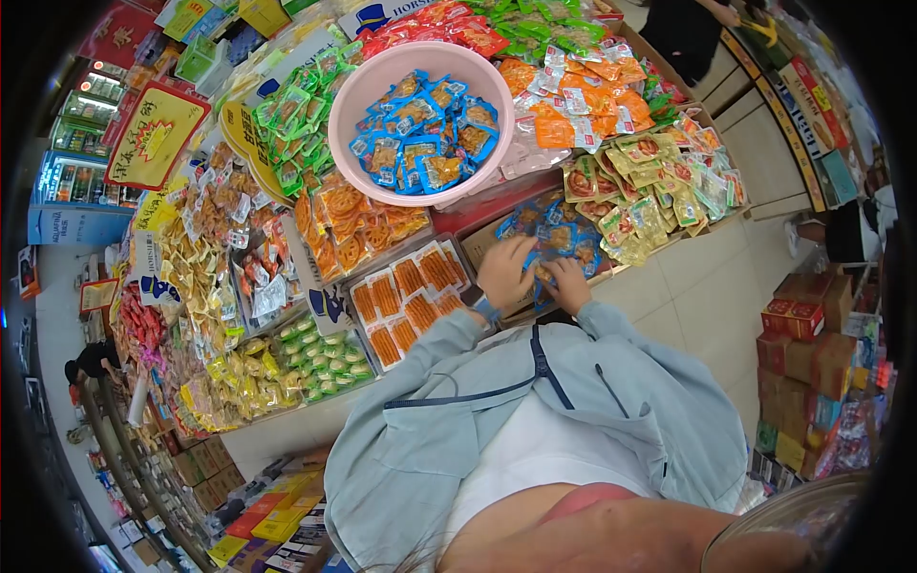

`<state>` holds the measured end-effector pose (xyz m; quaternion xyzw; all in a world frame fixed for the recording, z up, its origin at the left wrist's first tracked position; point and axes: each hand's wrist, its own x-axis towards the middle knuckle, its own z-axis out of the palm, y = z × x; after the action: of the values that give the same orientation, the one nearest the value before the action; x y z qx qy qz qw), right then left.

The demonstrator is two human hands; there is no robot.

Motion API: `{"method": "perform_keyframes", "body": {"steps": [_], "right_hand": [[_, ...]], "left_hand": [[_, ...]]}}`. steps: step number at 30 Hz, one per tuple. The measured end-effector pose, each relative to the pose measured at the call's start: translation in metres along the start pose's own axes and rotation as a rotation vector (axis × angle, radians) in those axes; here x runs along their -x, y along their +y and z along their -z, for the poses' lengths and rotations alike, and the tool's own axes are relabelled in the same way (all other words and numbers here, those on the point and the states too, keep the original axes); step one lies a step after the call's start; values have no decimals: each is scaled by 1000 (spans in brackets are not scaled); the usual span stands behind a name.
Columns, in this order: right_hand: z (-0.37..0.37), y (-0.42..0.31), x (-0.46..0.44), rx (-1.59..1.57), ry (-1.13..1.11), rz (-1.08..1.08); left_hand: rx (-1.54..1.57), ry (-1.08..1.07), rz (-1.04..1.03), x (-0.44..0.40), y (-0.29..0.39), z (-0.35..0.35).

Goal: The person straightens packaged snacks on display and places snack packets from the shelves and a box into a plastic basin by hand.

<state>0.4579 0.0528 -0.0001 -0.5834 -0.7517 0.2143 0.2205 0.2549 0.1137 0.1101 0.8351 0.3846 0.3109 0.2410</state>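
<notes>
Close in front of my body, my left hand [506, 272] reaches in from the left with its fingers bent around the edge of a blue snack packet. On the other side, my right hand [571, 284] has its fingers closed on the same small group of packets. Between and behind both hands lie several blue snack packets [557, 237] in a shallow display compartment. A pink plastic tub [344, 143] stands above them on the display, holding many more blue packets [417, 134]. My fingertips partly cover the packet they touch.
Left of my hands is a tray of orange snack strips [409, 286], with green-wrapped snacks [330, 361] beyond. Gold packets [638, 218] lie to the right, orange packets [583, 95] behind. Stacked cardboard boxes [798, 372] stand at the far right. A person [683, 33] is at the top right.
</notes>
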Motion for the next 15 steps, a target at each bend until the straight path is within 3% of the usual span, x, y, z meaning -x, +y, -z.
{"method": "perform_keyframes", "body": {"steps": [1, 6, 7, 9, 10, 13, 15], "right_hand": [[1, 2, -2, -141, 44, 36], [24, -13, -5, -546, -274, -211], [26, -14, -5, -620, -367, -264], [20, -13, -4, -940, -287, -326], [20, -14, -6, -1097, -240, -355], [38, -14, -20, -1137, -108, -442], [22, 7, -20, -933, -23, -401]], "left_hand": [[28, -5, 62, 14, -1, -17], [276, -28, 269, 39, -23, -53], [337, -113, 369, 36, -22, -48], [458, -279, 570, 28, -21, -31], [456, -250, 595, 23, -24, -25], [494, -95, 619, 0, -30, 8], [524, 155, 574, -36, -22, 52]]}}
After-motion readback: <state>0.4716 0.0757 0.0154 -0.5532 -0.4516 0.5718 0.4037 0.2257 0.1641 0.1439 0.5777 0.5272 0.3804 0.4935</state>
